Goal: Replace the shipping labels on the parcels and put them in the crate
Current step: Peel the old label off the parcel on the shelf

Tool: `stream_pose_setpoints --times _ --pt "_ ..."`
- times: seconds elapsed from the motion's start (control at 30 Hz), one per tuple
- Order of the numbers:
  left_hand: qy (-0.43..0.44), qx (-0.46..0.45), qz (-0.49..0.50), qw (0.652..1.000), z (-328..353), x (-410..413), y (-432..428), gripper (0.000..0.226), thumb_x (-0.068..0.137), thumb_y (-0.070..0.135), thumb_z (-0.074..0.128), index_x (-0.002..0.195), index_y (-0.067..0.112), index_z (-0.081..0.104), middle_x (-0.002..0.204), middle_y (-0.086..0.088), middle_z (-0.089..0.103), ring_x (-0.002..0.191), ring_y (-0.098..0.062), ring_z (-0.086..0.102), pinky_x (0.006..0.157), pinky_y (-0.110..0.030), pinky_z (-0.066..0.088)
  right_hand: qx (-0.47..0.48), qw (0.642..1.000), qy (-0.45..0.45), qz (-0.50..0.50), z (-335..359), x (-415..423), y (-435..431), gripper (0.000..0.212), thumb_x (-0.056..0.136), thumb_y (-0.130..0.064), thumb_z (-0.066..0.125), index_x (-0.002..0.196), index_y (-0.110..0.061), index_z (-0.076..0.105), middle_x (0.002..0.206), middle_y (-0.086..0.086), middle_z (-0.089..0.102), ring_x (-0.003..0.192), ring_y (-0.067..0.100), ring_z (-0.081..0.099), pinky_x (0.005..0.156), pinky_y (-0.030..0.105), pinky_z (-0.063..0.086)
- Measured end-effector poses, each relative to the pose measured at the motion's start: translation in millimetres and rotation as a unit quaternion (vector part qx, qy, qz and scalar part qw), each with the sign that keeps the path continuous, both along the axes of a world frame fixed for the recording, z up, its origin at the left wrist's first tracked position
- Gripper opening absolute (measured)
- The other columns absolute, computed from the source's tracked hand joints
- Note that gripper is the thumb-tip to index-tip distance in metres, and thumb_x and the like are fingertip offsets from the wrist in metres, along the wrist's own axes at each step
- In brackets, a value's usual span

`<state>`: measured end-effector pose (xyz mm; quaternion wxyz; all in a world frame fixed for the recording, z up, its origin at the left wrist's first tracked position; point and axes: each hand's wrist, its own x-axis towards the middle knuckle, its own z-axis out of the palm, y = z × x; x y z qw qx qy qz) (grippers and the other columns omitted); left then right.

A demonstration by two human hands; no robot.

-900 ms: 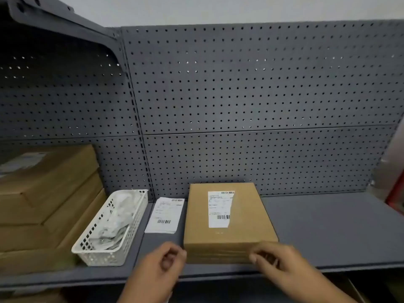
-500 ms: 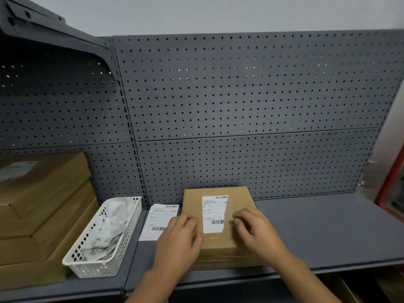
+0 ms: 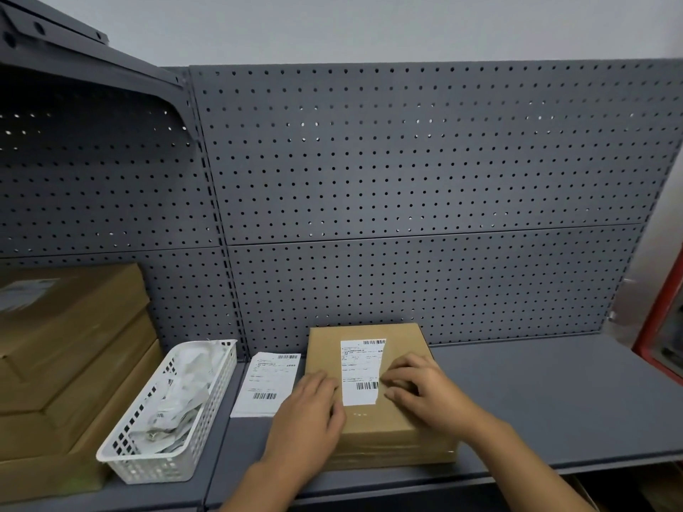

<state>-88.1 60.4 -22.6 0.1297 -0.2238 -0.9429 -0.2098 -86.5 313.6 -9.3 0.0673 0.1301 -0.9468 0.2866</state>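
Left hand [image 3: 306,415]: lay flat on parcel [image 3: 373,426], fingers straight.
Right hand [image 3: 425,386]: fingers bent at label [image 3: 360,371] edge; grip unclear.
Left of parcel: loose label [image 3: 264,382], white basket [image 3: 148,467], stacked boxes [image 3: 66,364].

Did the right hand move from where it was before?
Yes. The right hand went from the near front edge of the parcel up onto its top, farther from the person, and now sits beside the right side of the label.

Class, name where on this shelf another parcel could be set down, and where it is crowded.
Free: the grey shelf right of the parcel, bordered by pegboard behind and the front edge. Crowded: left of it, where loose label, white basket and stacked boxes sit side by side.
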Motion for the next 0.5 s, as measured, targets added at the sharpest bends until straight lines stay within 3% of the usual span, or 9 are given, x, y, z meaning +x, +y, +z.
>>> stream_pose_setpoints --times 0.17,0.3,0.37,0.5 --pt "-0.045 0.003 0.001 0.999 5.4 5.2 -3.2 0.035 0.109 0.043 0.034 0.138 0.035 0.051 0.154 0.02 0.038 0.147 0.002 0.025 0.108 -0.024 0.041 0.001 0.999 -0.019 0.035 3.6 -2.7 4.1 0.04 0.092 -0.059 0.063 0.128 -0.041 0.068 0.123 -0.029 0.05 0.125 -0.003 0.036 0.111 0.024 0.032" --pt "-0.074 0.006 -0.008 0.997 8.3 4.6 -10.1 0.041 0.108 0.05 0.035 0.146 0.04 0.046 0.162 0.02 0.03 0.15 0.002 0.021 0.112 -0.027 0.038 0.047 0.996 -0.002 0.071 10.1 -5.7 -0.2 0.058 0.081 -0.077 0.05 0.124 -0.045 0.071 0.122 -0.024 0.054 0.119 -0.002 0.038 0.107 0.022 0.031" --pt "-0.075 0.013 -0.006 0.997 8.7 6.4 -10.5 0.042 0.107 0.051 0.035 0.146 0.041 0.046 0.162 0.021 0.029 0.151 0.003 0.02 0.113 -0.026 0.037 0.076 0.994 0.004 0.079 15.2 -9.2 -4.1 0.053 0.081 -0.074 0.053 0.12 -0.044 0.074 0.121 -0.02 0.057 0.116 0.002 0.041 0.104 0.023 0.035" --pt "-0.07 0.026 0.011 0.997 11.2 9.5 -7.0 0.041 0.107 0.05 0.038 0.145 0.04 0.049 0.162 0.022 0.03 0.15 0.005 0.02 0.112 -0.024 0.036 0.122 0.986 0.026 0.106 25.5 -16.7 -14.5 0.029 0.09 -0.05 0.072 0.113 -0.033 0.079 0.109 -0.011 0.065 0.109 0.009 0.054 0.092 0.03 0.046"
